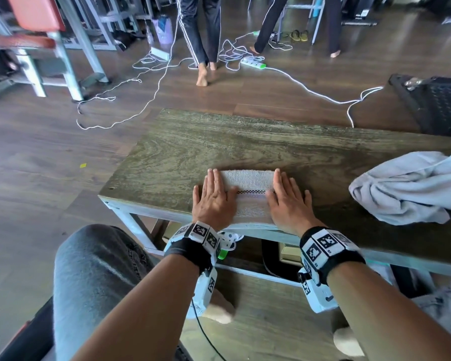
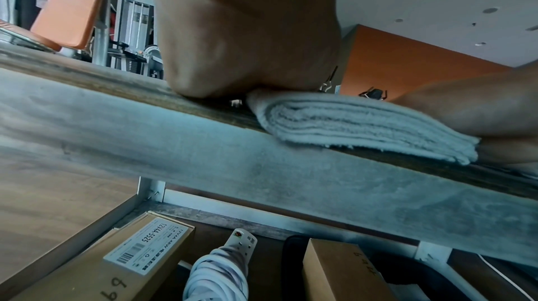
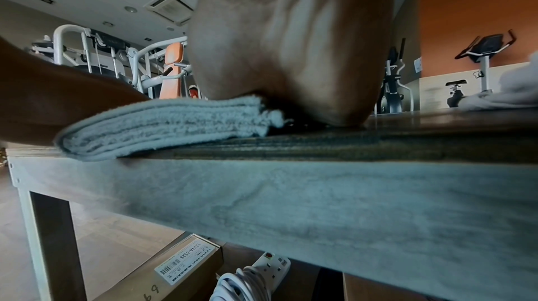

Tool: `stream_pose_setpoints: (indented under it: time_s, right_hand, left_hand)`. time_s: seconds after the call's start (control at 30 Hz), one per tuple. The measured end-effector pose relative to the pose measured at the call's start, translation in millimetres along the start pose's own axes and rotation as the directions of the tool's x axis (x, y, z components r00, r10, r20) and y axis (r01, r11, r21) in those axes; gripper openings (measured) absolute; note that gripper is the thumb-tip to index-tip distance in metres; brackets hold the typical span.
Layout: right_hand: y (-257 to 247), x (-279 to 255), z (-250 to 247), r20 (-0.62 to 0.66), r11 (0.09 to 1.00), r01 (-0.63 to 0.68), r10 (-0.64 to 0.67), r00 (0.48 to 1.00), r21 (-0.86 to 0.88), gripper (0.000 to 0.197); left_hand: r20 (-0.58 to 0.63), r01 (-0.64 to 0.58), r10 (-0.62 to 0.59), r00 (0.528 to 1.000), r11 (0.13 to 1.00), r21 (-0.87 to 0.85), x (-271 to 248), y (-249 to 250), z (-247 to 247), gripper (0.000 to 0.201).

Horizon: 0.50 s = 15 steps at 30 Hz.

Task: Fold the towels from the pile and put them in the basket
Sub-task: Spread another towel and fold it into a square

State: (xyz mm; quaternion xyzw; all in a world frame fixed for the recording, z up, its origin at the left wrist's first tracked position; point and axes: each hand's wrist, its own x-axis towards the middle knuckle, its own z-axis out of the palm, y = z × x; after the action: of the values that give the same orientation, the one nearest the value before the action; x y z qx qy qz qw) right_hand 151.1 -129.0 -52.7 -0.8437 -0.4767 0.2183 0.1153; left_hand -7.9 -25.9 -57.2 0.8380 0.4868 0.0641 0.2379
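A white folded towel [image 1: 249,190] with a checkered stripe lies at the near edge of the wooden table [image 1: 245,142]. My left hand [image 1: 214,195] lies flat on its left end, fingers straight, and my right hand [image 1: 288,198] lies flat on its right end. The wrist views show the towel's stacked layers [image 2: 364,126] [image 3: 163,126] under the heels of my palms. A pile of pale crumpled towels [image 1: 412,187] sits on the table to the right. A black perforated basket [image 1: 438,105] stands on the floor beyond the table's far right.
White cables and a power strip [image 1: 253,62] trail over the wooden floor beyond the table. Two people's legs [image 1: 202,35] stand there, with gym machines [image 1: 37,43] at far left. Cardboard boxes [image 2: 116,260] and a coiled power strip [image 2: 221,267] lie under the table.
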Motion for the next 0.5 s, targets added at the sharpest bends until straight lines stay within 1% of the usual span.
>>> stream_pose_setpoints:
  time_s: [0.1,0.13,0.2,0.27,0.3,0.37,0.43,0.5]
  right_hand:
    - [5,-4,0,0.000,0.999,-0.039,0.039,0.999,0.022,0.064]
    - [5,-6,0,0.006,0.998,-0.059,0.059,0.998,0.015,0.064]
    - [4,-10,0,0.016,0.995,-0.098,0.098,0.995,-0.003,0.065]
    - [-2,-18,1,0.011,0.993,-0.121,0.121,0.993,-0.005,0.065]
    - [-4,-21,2,0.008,0.992,-0.126,0.126,0.992,-0.002,0.065]
    - [-8,-28,-1,0.021,0.992,-0.126,0.126,0.992,0.008,0.065]
    - [-11,-36,-8,0.048,0.992,-0.126,0.126,0.991,0.008,0.065]
    - [-14,-46,-22,0.042,0.993,-0.112,0.110,0.993,0.027,0.063]
  left_hand:
    - [0.018,0.037,-0.037,0.999,0.999,-0.006,-3,-3,-3,0.073]
    - [0.007,0.048,-0.048,0.999,0.999,-0.008,-5,-3,-2,0.073]
    - [-0.076,0.053,-0.056,0.996,0.998,-0.031,-10,-3,2,0.068]
    - [-0.197,0.061,-0.076,0.978,0.995,-0.081,-16,0,6,0.056]
    - [-0.224,0.070,-0.091,0.970,0.992,-0.103,-18,2,4,0.051]
    - [-0.203,0.091,-0.114,0.973,0.989,-0.119,-23,6,-6,0.047]
    - [-0.136,0.078,-0.101,0.985,0.983,-0.163,-25,5,-15,0.045]
    - [-0.108,0.013,-0.051,0.993,0.943,-0.331,-29,2,-21,0.035]
